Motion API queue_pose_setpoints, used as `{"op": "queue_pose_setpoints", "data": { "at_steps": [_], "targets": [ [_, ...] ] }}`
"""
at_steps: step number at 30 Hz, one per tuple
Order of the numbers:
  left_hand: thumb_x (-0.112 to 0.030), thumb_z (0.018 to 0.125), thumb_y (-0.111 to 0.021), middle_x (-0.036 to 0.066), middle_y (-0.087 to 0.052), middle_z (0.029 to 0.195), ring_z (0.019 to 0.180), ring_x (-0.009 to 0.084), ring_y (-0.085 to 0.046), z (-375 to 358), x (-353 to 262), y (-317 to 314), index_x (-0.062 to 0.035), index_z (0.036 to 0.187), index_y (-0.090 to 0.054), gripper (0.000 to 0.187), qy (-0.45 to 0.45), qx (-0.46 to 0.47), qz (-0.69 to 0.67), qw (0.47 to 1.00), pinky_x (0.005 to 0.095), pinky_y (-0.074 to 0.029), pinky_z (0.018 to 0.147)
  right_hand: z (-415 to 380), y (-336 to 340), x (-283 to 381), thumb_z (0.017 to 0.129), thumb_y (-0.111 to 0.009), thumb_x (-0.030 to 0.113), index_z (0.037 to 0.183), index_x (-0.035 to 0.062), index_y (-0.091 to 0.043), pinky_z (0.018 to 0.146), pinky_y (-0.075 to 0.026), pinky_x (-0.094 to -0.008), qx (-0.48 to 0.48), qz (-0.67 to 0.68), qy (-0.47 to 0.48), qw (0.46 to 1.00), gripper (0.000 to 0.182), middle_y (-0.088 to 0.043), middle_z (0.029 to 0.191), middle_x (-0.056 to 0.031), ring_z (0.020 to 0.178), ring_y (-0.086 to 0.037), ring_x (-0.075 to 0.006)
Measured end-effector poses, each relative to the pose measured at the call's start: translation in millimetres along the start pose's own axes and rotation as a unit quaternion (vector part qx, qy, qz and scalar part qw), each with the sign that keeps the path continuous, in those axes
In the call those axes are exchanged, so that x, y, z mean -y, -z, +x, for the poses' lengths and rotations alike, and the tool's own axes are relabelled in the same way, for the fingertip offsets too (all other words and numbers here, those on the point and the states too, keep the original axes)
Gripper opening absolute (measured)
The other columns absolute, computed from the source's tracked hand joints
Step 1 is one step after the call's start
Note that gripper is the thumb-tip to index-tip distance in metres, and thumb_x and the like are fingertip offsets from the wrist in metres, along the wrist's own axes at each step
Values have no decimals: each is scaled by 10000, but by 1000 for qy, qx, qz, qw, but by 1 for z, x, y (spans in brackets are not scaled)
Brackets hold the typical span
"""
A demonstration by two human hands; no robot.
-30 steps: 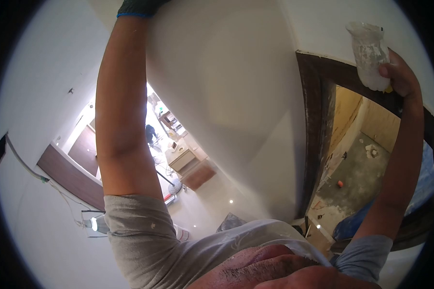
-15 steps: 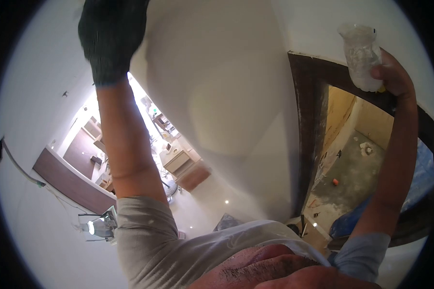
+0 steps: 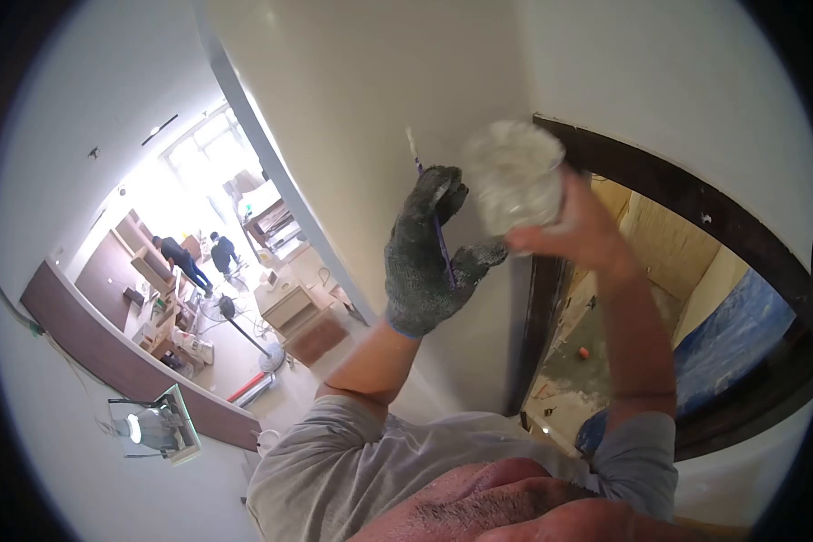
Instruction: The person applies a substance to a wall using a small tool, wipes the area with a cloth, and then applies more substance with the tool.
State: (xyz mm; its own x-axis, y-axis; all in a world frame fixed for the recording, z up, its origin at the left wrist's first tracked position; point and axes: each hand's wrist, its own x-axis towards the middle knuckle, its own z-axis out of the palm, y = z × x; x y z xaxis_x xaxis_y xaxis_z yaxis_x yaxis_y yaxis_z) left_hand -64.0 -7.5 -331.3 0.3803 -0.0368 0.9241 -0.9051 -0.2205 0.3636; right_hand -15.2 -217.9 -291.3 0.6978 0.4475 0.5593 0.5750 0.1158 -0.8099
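Note:
My left hand, in a dark grey knit glove, holds a thin paintbrush with a blue-purple handle. The brush's pale tip points up, before the cream wall. Just right of it, my bare right hand grips a clear plastic cup, which looks like a cut-off bottle, with white material inside. The cup is tilted with its mouth toward me and slightly blurred. Brush and cup are apart, though the gloved fingertips come close to the cup's lower edge.
A dark door frame on the right opens onto a rough floor and blue sheeting. A work lamp is at lower left. Beyond the wall's edge, two people work in a bright room with a wooden cabinet and a standing fan-like item.
My left hand has come down from high on the wall toward the cup, and its brush now shows. My right hand has brought the cup leftward and tilted it. The view has shifted.

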Motion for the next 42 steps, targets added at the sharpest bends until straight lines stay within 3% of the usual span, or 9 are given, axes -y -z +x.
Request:
{"op": "queue_pose_setpoints", "data": {
  "at_steps": [7,11,16,18,30,33,34,37,42],
  "targets": [
    [-199,740,-904,164,-545,1423,1290,263,-543,-21,-34,41,20,1456,-430,886,168,-81,-191,964,403,-436,1102,-4,-79,6,647,-925,275,1424,-23,-452,1068,-444,-382,60,-17,27,998,957,-560,1320,-207,1248,-568,-312],
    [-272,672,-941,154,-618,1323,1191,261,-613,-35,-37,77,34,1416,-464,935,152,22,200,968,391,-487,1034,-12,-108,13,674,-866,220,1479,-19,-372,1119,-393,-388,68,-184,67,978,974,-469,1379,-226,1336,-480,-327],
    [-324,634,-953,149,-594,1368,1244,264,-588,-70,-30,93,23,1444,-448,1015,183,-143,-27,972,424,-469,1066,-11,-126,-23,830,-606,-73,1500,-20,-378,1124,-398,-363,152,260,22,953,710,-445,1470,-171,1372,-465,-244],
    [-313,609,-968,149,-586,1380,1259,269,-582,-78,-26,99,16,1463,-425,1064,176,-162,-125,963,436,-461,1081,-9,-130,-28,860,-605,-74,1440,-25,-468,1068,-445,-336,97,193,-4,976,597,-529,1386,-158,1275,-548,-220],
    [-401,1027,-517,169,-630,1266,1138,273,-630,-105,32,122,18,1367,-522,539,312,-207,-228,899,431,-525,1005,12,-155,-30,941,-709,92,1093,-32,-724,801,-511,-273,5,94,42,995,197,-671,982,-59,883,-638,-134],
    [-232,923,-717,132,-582,1381,1258,241,-569,-95,0,103,-22,1452,-455,627,164,-150,16,975,392,-462,1091,15,-159,-29,958,-694,110,1094,-41,-717,785,-497,-267,-5,140,37,989,205,-656,962,-60,866,-618,-130],
    [-239,819,-816,129,-581,1385,1259,242,-568,-93,5,102,-16,1453,-450,766,246,-269,-233,901,391,-455,1094,16,-159,-28,964,-688,116,1092,-43,-715,786,-492,-264,-8,160,23,987,206,-651,959,-60,871,-613,-129],
    [-266,726,-888,132,-576,1393,1267,246,-562,-88,3,109,-15,1463,-434,901,107,-152,-66,980,398,-447,1098,19,-159,-30,983,-660,118,1060,-39,-719,824,-493,-275,1,187,35,982,185,-651,950,-72,925,-613,-132],
    [-382,602,-967,130,-574,1388,1264,248,-560,-112,76,143,-28,1465,-432,1075,302,-237,-232,894,401,-443,1094,43,-138,-29,943,-722,230,1104,-2,-711,918,-487,-337,-69,-14,163,984,283,-634,1089,-100,1052,-605,-197]
  ]
}}
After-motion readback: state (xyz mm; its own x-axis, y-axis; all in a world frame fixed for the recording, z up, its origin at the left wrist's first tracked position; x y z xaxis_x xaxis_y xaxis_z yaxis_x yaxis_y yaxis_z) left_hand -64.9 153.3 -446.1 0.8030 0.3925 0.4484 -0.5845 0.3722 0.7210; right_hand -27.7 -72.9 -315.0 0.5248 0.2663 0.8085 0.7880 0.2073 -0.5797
